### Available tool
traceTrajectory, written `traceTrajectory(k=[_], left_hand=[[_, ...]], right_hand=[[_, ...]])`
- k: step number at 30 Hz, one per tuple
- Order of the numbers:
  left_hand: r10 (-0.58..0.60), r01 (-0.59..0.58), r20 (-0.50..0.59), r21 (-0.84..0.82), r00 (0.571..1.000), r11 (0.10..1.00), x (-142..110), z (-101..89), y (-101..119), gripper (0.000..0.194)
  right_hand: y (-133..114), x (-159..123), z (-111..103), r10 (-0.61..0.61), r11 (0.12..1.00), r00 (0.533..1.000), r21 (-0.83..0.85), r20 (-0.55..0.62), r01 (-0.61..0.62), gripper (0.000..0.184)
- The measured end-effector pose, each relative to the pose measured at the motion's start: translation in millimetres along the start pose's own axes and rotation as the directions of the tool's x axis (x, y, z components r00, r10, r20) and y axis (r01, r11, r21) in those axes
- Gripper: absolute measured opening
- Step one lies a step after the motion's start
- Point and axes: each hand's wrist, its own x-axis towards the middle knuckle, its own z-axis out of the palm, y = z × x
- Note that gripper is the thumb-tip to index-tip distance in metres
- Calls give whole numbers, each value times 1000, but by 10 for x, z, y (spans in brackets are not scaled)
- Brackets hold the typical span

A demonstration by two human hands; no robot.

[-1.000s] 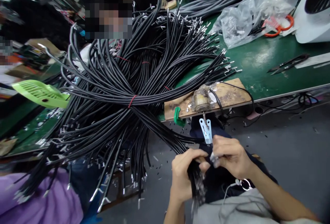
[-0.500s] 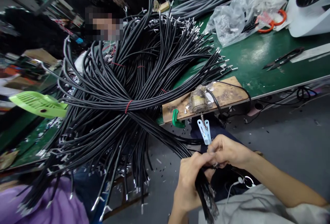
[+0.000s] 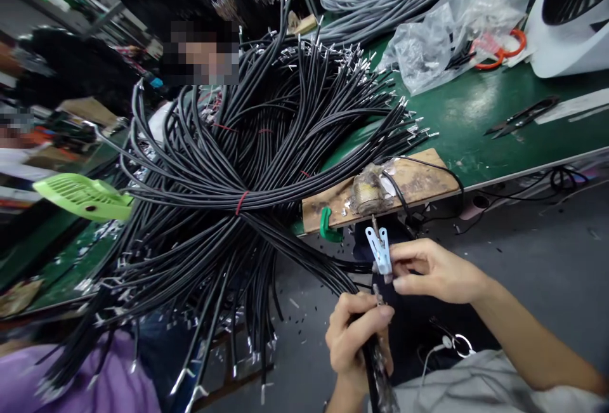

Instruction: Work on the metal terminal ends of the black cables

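Note:
My left hand [image 3: 356, 334] is closed around a bundle of black cables [image 3: 375, 368] that hangs down towards my lap. A frayed cable end [image 3: 378, 295] stands up between its thumb and forefinger. To its right, my right hand [image 3: 435, 271] has its thumb and fingers apart. Those fingertips are right at the lower end of a light blue clothespin [image 3: 378, 249]; I cannot make out whether they touch it. The clothespin hangs on the shaft of a small, worn motor [image 3: 367, 190], which is mounted on a wooden board [image 3: 423, 175].
A large heap of black cables [image 3: 204, 172] covers the green table [image 3: 471, 105]. A green clamp [image 3: 328, 226] holds the board's edge. Snips [image 3: 523, 116], orange-handled scissors [image 3: 504, 51], a plastic bag [image 3: 423, 51] and a fan [image 3: 566, 26] lie beyond. A person in purple [image 3: 99, 375] sits at left.
My hands have come apart. My right hand has opened and its fingers now reach up to the clothespin. My left hand keeps hold of the cables. The view has shifted slightly.

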Motion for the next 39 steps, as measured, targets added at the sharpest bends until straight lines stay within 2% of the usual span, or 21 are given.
traceTrajectory(k=[1,3,5,6,8,11,13,18,22,27,30,33,35,39], left_hand=[[9,-9,-37,-6,999,1000,11,30,5,22],[17,-17,-89,1,996,1000,29,86,9,22],[22,-19,-119,21,993,1000,40,136,1,21],[23,-19,-127,30,992,999,42,158,-6,21],[22,-15,-145,49,989,999,47,200,-22,19],[19,-8,-178,63,984,998,56,257,-47,18],[26,-14,-194,63,981,998,54,282,-64,18],[1,8,-113,81,994,997,-8,265,-113,18],[-34,35,-6,162,999,986,-22,195,-117,16],[-57,34,110,200,992,979,30,96,-83,16],[-46,22,131,176,990,984,8,49,-101,15],[-15,2,108,122,994,993,-81,33,-154,14],[-8,5,35,63,999,998,-157,41,-191,19],[-52,49,-68,-37,996,998,-256,54,-218,34]], right_hand=[[-16,-7,-18,-29,997,999,-66,-24,28,34],[-40,15,-28,-89,975,984,-214,-154,54,32],[-48,84,-2,-132,937,941,-348,-311,16,37],[-45,129,18,-136,927,921,-375,-366,-12,42],[-28,219,62,-105,947,905,-320,-413,-36,48],[12,307,115,-47,998,935,-61,-351,27,48],[45,328,145,-27,990,950,124,-312,69,48],[138,346,216,59,851,967,520,-247,81,43],[201,367,234,40,758,976,643,-216,111,36],[318,331,183,17,694,997,719,-79,45,40],[429,244,89,36,676,993,734,-114,60,45],[538,103,-29,51,721,980,686,-190,96,42],[588,0,-87,57,780,971,618,-234,103,38],[605,-160,-98,41,929,959,364,-280,66,29]])
